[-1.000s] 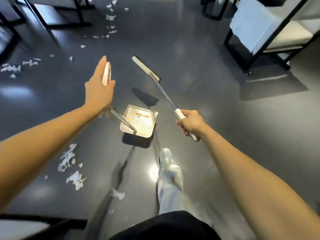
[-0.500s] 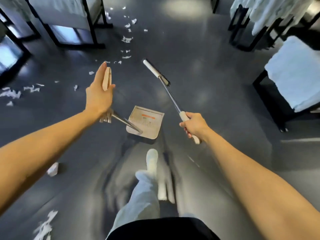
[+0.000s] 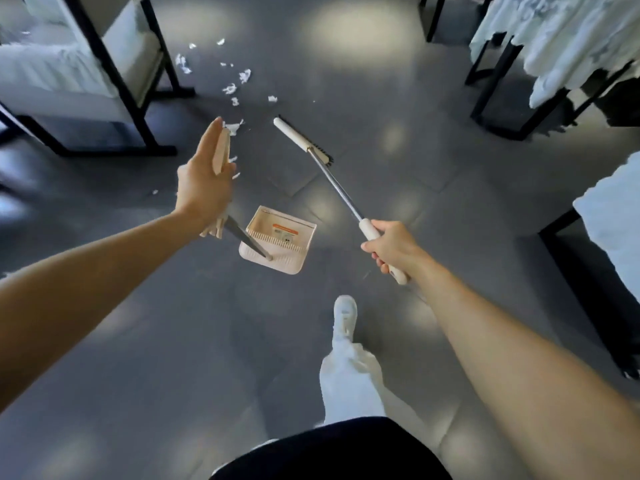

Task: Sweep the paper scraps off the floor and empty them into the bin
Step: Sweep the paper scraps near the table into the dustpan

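Observation:
My left hand (image 3: 204,181) holds the pale upright handle of the dustpan (image 3: 277,244). Its beige pan hangs just above the dark floor, mouth facing away from me. My right hand (image 3: 384,247) grips the white end of the broom's metal handle. The broom head (image 3: 301,140) points forward and left, near the floor. Several white paper scraps (image 3: 239,81) lie scattered ahead, between the broom head and the left chair. A few of them show just beyond my left fingertips. No bin is in view.
A black-framed chair with pale cushions (image 3: 114,64) stands at the far left. Black frames draped in white cloth (image 3: 561,46) line the right side. My white shoe and trouser leg (image 3: 344,317) step forward at centre on the grey floor.
I have walked forward, so the scraps ahead are nearer and the earlier scraps at lower left are gone from view. Both hands keep their hold; the broom head has swung slightly right.

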A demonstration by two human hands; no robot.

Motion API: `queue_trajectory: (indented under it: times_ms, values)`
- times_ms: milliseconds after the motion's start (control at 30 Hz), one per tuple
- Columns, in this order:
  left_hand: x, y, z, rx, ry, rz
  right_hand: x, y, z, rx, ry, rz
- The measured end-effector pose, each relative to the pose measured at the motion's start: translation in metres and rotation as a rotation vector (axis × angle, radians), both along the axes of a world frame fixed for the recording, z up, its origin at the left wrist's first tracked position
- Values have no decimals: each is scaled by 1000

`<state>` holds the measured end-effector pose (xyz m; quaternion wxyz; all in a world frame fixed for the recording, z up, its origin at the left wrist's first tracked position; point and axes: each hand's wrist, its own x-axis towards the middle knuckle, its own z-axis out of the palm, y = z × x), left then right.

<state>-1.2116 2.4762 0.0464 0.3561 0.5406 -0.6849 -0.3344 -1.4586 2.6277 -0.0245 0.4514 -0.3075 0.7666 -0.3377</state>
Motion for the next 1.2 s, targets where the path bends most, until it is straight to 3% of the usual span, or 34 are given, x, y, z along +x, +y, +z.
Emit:
queue_trajectory:
  times_ms: [333, 567, 700, 933, 1200]
  values:
    - [-156, -340, 13, -4, 19, 168, -182, -377, 37, 62, -39, 59]
    - [-237, -608, -17, 35, 67, 230, -266, -652, 18, 59, -33, 81]
    - [-288, -761, -15, 40, 37, 177, -312, -803, 24, 52, -22, 145]
    - [-376, -1006, 12, -51, -178, 154, -401, -1036, 32, 32, 31, 222]
    - [-454, -1271, -5, -28, -111, 245, -492, -1344, 29, 31, 74, 404]
